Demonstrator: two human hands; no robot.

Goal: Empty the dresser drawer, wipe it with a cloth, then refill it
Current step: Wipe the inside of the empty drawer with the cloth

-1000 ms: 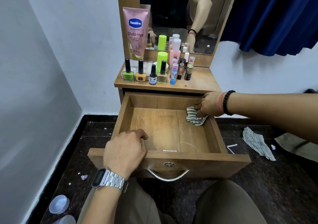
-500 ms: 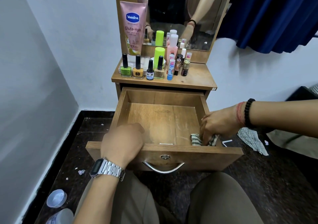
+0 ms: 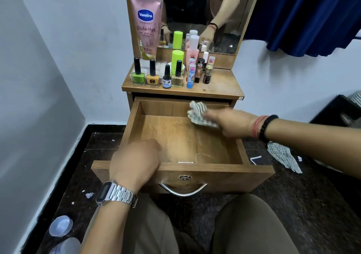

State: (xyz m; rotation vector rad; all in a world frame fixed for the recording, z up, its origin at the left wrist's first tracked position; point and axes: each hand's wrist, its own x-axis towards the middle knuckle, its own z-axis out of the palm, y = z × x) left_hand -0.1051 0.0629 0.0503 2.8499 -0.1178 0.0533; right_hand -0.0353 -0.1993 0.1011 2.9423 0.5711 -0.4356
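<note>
Currently the drawer [image 3: 136, 128] stands pulled fully out of the dresser [image 3: 220, 86], its wooden floor bare of contents. The right hand [image 3: 230, 123] reaches in from the right side and holds a striped cloth [image 3: 200, 113] at the rear right corner, where the cloth meets the back wall and the floor of the drawer. Motion blur hides the fingers, so their exact curl cannot be read, though the cloth is plainly gathered under and ahead of them. The left hand [image 3: 134, 161] grips the front left edge of the drawer, fingers curled over the rim, apparently steadying it. Unwiped floor lies to the left of the cloth and toward the person, so the right hand is the nearer one for any further stroke. Judged from this layout, the wiping step is under way and refilling is not yet begun. Bottles of nail polish [image 3: 152, 74] and a lotion tube [image 3: 146, 27] stand on the dresser top, awaiting return.
</note>
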